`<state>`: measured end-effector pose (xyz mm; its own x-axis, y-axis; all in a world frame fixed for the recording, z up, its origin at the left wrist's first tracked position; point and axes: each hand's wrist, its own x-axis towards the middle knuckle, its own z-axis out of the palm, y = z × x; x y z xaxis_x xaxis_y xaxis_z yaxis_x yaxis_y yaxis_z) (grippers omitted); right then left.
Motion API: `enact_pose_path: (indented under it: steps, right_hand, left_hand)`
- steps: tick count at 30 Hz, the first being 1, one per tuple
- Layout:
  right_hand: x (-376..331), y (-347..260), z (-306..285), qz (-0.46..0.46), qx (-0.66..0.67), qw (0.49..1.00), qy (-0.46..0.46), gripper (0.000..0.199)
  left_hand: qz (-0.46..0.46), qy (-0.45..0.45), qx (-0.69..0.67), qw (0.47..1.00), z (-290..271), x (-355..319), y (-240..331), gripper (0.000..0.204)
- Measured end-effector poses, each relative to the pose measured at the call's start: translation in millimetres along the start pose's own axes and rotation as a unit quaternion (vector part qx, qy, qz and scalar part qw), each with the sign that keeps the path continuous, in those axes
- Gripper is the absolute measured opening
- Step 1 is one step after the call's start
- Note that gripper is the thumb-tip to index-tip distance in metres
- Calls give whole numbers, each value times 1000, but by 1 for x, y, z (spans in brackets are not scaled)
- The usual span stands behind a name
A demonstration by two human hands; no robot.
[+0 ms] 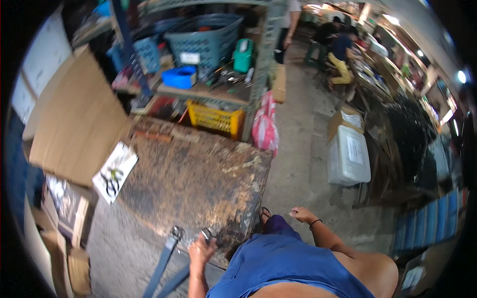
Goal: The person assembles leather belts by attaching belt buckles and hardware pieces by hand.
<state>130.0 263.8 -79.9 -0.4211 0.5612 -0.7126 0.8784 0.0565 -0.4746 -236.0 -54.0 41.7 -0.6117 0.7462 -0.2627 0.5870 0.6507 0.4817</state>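
My left hand (200,252) is closed round a small metal buckle-like piece (206,233) at the near edge of a worn wooden tabletop (198,174). Just left of it, a blue-grey strap (163,268) with a metal end (177,231) hangs off that edge. A second blue-grey strap (175,282) runs up toward my left hand; whether it joins the metal piece is hidden. My right hand (304,215), a dark band at its wrist, hangs over the floor to the right of my body, fingers curled in and apparently holding nothing.
Black-handled pliers (110,185) lie on white paper (122,161) at the table's left, beside cardboard (79,119). Behind stands a shelf with a blue basket (203,39) and yellow crate (214,119). A white bin (349,156) stands right; people (342,54) sit farther off.
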Motion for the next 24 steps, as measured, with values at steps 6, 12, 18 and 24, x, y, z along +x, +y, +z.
enact_pose_path:
  steps: [6, 12, 18, 24]
  right_hand:
    - [-3, 11, 22, -78, 31, 995, 59, 62]
    - [-26, 41, 60, 129, 99, 984, -69, 64]
    - [-65, 23, 16, 181, 386, 869, -249, 79]
    - [-4, 51, -15, -7, 147, 978, -145, 73]
  left_hand:
    - [58, -73, -121, 988, 29, 13, 70, 41]
    - [21, -108, -226, 968, 58, 28, 77, 36]
    - [27, -108, -243, 964, 45, 40, 116, 26]
    - [-48, 24, -419, 906, 44, 62, 153, 25]
